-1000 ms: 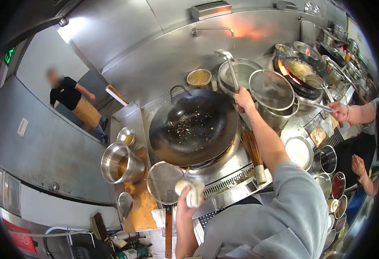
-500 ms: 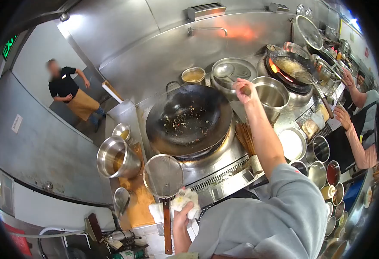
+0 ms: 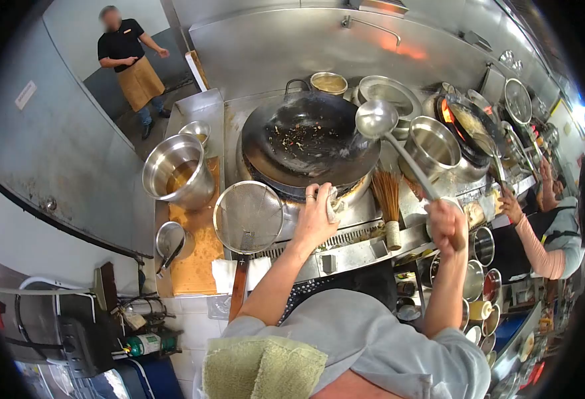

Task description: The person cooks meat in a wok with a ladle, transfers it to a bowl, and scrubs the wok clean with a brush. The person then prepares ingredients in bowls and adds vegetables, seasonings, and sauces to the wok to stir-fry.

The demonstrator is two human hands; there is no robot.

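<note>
My right hand (image 3: 447, 225) is wrapped round the handle of a long steel ladle (image 3: 377, 118). The ladle's bowl hangs over the right rim of a large black wok (image 3: 292, 156), where pale streaks run down the wok's inner side. Small food scraps lie scattered in the wok, which sits on a burner. At the wok's near edge, my left hand (image 3: 314, 219) closes on a folded white cloth (image 3: 334, 205); whether the cloth grips the rim is hard to see. A bamboo wok brush (image 3: 389, 203) stands to the right of the wok.
A round mesh strainer (image 3: 248, 216) and a steel pot of brown liquid (image 3: 179, 174) are on the left. Another steel pot (image 3: 432, 143) stands on the right, near a second wok (image 3: 469, 123) with flames. Co-workers' hands are at far right; a person stands by the doorway.
The ladle has come from the lidded pot area to over the wok's right rim, my right hand drawing back towards me. My left hand has carried the cloth up to the wok's near edge.
</note>
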